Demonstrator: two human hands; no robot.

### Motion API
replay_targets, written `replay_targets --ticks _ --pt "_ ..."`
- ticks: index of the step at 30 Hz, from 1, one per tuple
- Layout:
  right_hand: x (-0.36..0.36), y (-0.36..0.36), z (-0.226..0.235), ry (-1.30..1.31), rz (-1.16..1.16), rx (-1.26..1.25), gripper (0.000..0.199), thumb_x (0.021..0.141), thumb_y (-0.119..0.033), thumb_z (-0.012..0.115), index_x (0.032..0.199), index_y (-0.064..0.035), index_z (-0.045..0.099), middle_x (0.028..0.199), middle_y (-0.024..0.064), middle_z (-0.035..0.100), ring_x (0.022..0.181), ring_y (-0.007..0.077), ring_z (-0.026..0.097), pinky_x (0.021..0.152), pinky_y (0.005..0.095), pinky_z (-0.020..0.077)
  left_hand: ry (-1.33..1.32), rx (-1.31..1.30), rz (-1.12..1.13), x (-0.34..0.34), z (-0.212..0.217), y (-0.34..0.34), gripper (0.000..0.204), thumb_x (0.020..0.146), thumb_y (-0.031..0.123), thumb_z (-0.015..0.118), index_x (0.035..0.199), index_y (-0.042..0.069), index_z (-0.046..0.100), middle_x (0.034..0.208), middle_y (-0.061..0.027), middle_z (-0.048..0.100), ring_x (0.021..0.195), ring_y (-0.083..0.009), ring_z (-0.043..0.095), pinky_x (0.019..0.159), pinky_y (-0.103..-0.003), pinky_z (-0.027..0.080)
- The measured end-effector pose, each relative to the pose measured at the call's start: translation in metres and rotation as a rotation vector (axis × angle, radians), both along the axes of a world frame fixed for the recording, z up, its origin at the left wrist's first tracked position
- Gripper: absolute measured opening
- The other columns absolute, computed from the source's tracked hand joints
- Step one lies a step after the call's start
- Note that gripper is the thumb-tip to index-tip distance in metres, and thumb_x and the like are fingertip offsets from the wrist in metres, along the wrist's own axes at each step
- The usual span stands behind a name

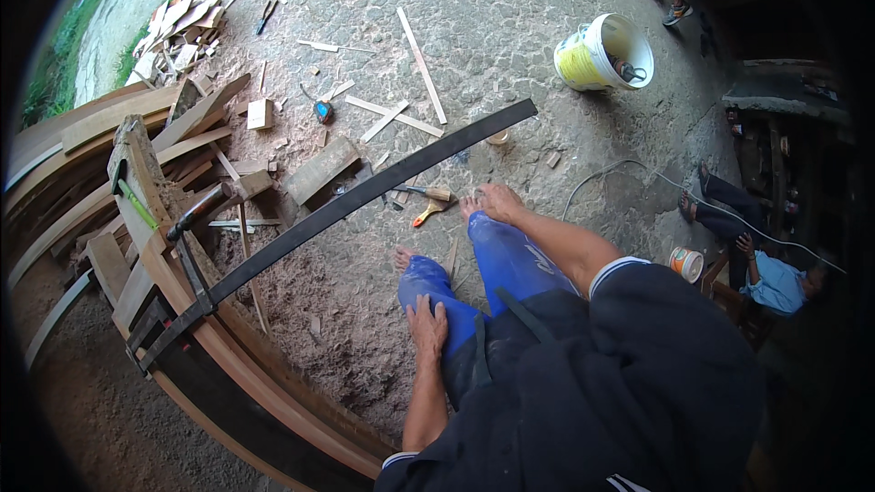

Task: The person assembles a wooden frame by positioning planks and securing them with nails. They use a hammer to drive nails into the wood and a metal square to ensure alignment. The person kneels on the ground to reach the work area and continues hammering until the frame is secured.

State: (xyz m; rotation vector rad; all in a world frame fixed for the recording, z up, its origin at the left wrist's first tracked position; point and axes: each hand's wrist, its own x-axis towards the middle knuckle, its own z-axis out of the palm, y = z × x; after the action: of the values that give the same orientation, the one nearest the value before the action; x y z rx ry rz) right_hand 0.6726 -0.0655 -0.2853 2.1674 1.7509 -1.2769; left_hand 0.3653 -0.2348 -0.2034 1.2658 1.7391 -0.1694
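Note:
My left hand [427,324] rests on my left leg, fingers stretched out and holding nothing. My right hand [498,204] lies at the lower end of my right leg, its fingers loosely extended and partly hard to separate from my foot. Just beyond lie a paintbrush [427,213] and a wooden-handled tool [430,192]. A long black bar clamp [374,187] slants across the view, its jaw end [164,333] on curved timber [241,360] at the left. On that timber are a hammer [199,210] and a green-handled tool [137,205].
Curved boards [87,141] and offcuts [187,23] are piled at the left. A wooden block [324,170] and pliers [266,16] lie on the ground. A bucket [583,59], a small tub [685,263] and a cable [629,161] are right. Two people sit or stand right.

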Motion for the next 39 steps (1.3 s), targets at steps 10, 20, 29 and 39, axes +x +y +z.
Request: replay_targets --ticks 10,20,29,39 --pt "0.022 0.044 -0.183 -0.189 -0.046 0.126 0.032 0.093 -0.023 0.057 0.12 -0.0113 0.068 0.126 0.0206 0.067 0.112 0.0443 0.066 0.094 0.0532 0.0554 0.142 0.31 -0.335 -0.059 -0.194 0.121 0.043 0.096 0.037 0.06 0.122 0.003 0.068 0.124 -0.0225 0.067 0.123 -0.0409 0.059 0.105 -0.055 0.044" --pt "0.064 0.085 -0.341 -0.152 0.332 0.244 0.027 0.092 -0.023 0.061 0.118 -0.0151 0.066 0.117 0.0173 0.064 0.114 0.0393 0.065 0.095 0.0534 0.0535 -0.006 0.411 -0.417 -0.061 -0.334 0.251 0.037 0.097 0.034 0.061 0.12 0.007 0.07 0.108 -0.0233 0.073 0.103 -0.0414 0.069 0.091 -0.049 0.054" --pt "0.073 0.095 -0.432 -0.162 0.661 0.395 0.068 0.085 -0.029 0.07 0.15 -0.0272 0.051 0.156 0.0189 0.041 0.137 0.0397 0.048 0.105 0.0468 0.0488 -0.026 0.439 -0.518 -0.05 -0.374 0.313 0.036 0.098 0.039 0.057 0.113 0.009 0.071 0.103 -0.0238 0.073 0.1 -0.0421 0.07 0.088 -0.05 0.055" --pt "0.081 0.108 -0.435 -0.08 0.67 0.342 0.032 0.087 -0.039 0.066 0.102 -0.0115 0.064 0.108 0.0145 0.06 0.11 0.0356 0.062 0.087 0.0495 0.0538 -0.08 0.472 -0.45 -0.032 -0.355 0.327 0.04 0.099 0.037 0.06 0.122 0.007 0.072 0.109 -0.0224 0.074 0.104 -0.0398 0.071 0.091 -0.045 0.055"
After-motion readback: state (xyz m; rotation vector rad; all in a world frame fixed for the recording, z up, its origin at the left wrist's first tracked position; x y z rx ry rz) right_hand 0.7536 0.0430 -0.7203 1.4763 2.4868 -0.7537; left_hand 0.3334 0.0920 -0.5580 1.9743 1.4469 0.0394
